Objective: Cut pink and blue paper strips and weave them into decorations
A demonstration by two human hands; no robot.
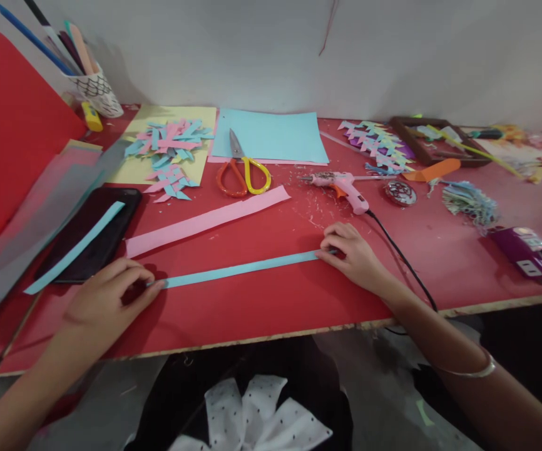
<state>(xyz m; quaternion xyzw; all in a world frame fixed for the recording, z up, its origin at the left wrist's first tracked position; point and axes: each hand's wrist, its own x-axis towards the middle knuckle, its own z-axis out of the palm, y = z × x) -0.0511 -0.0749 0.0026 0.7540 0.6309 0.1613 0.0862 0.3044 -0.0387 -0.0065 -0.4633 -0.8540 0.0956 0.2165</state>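
Observation:
A narrow light-blue paper strip (240, 270) stretches between my two hands, just over the red tabletop. My left hand (106, 300) pinches its left end between thumb and fingers. At the other end, my right hand (352, 255) pinches the strip the same way. Behind it lies a wider pink paper strip (209, 220), slanting up to the right. Another light-blue strip (81, 247) rests across a black phone (116, 235), beyond my left hand. Scissors (243, 166) with red and yellow handles lie behind the pink strip, their tip on blue paper sheets (275, 134).
Woven pink and blue paper pieces (172, 150) lie on a yellow sheet (132, 169). A pink glue gun (339, 186) has its black cord (405, 260) running past my right hand. A pen cup (99, 94), a brown tray (424, 147) and a purple device (529, 250) stand around.

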